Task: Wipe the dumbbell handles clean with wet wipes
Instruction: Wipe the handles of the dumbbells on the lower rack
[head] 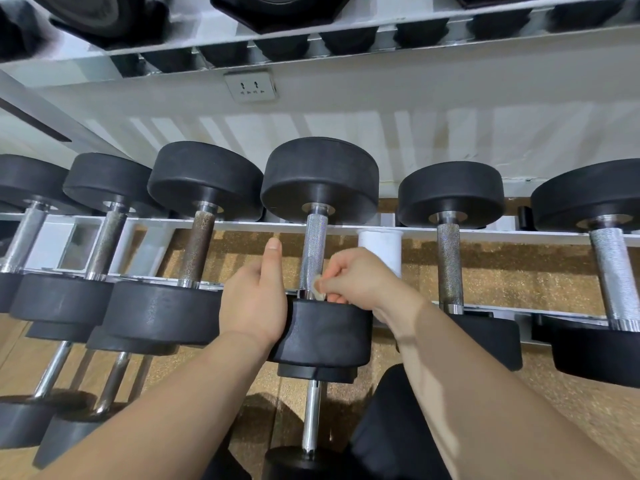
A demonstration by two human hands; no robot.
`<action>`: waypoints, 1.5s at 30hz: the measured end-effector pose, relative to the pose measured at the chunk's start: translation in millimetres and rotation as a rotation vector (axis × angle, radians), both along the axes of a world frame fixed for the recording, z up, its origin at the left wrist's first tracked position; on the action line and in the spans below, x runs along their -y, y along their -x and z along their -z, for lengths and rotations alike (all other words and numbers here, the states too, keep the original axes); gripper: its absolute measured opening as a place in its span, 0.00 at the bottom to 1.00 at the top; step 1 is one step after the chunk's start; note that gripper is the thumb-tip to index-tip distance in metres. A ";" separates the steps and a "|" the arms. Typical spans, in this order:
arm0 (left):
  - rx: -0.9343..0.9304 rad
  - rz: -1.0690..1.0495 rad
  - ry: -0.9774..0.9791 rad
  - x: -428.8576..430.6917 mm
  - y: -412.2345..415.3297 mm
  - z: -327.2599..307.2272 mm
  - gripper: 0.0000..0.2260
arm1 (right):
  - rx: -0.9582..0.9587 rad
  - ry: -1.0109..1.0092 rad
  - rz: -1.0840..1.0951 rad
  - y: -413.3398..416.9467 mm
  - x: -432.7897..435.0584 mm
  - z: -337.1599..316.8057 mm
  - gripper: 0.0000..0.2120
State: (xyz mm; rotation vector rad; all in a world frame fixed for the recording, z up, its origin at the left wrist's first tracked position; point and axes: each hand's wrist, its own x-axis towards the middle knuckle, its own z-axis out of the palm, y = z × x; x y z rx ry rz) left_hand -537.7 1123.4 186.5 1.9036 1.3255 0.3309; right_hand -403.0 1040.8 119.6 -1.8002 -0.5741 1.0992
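A black dumbbell point(322, 178) lies across the white rack in the middle of the head view, its knurled steel handle point(313, 247) running toward me. My left hand point(256, 299) rests against the left side of the near weight head point(325, 334), thumb straight and pointing up beside the handle. My right hand point(356, 275) pinches a small crumpled wet wipe point(318, 289) at the lower end of the handle, just above the near head. Most of the wipe is hidden inside my fingers.
More black dumbbells line the white rack point(381, 230) on both sides, with another row below and one on the shelf above. A white tube point(381, 251) stands behind my right hand. A wall socket point(251, 86) sits above. Brown speckled floor lies beneath.
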 end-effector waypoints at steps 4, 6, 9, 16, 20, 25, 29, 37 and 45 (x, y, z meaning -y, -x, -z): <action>-0.006 -0.009 0.010 0.8 0.0 -0.5 0.33 | 0.048 -0.080 0.167 -6.1 -13.0 -10.0 0.11; 0.000 -0.012 0.020 1.8 0.0 -1.4 0.33 | 0.081 -0.144 0.343 -15.5 -27.3 -10.9 0.11; 0.004 -0.011 0.026 1.4 0.4 -2.5 0.31 | 0.192 -0.141 0.321 -17.1 -32.4 -6.7 0.10; 0.096 -0.039 0.020 -1.7 3.7 -0.7 0.23 | 0.599 -0.071 0.081 -7.1 -25.2 -14.3 0.07; 0.253 -0.098 -0.019 -6.3 9.9 5.9 0.15 | 0.947 -0.149 0.066 -17.7 -47.5 -15.5 0.04; 0.341 -0.077 -0.019 -11.5 25.7 13.1 0.07 | 1.103 -0.219 -0.085 -5.0 -30.4 -7.7 0.06; 0.212 0.138 -0.105 -3.4 49.4 25.5 0.18 | 1.274 -0.187 -0.405 -12.4 -29.8 -18.6 0.07; 0.255 0.198 -0.143 -4.5 68.4 50.3 0.30 | 1.144 -0.048 -0.596 -0.5 -38.2 -35.2 0.08; 0.270 0.239 -0.162 -9.6 66.7 50.6 0.28 | 1.334 0.007 -0.511 -29.1 -61.8 -49.9 0.07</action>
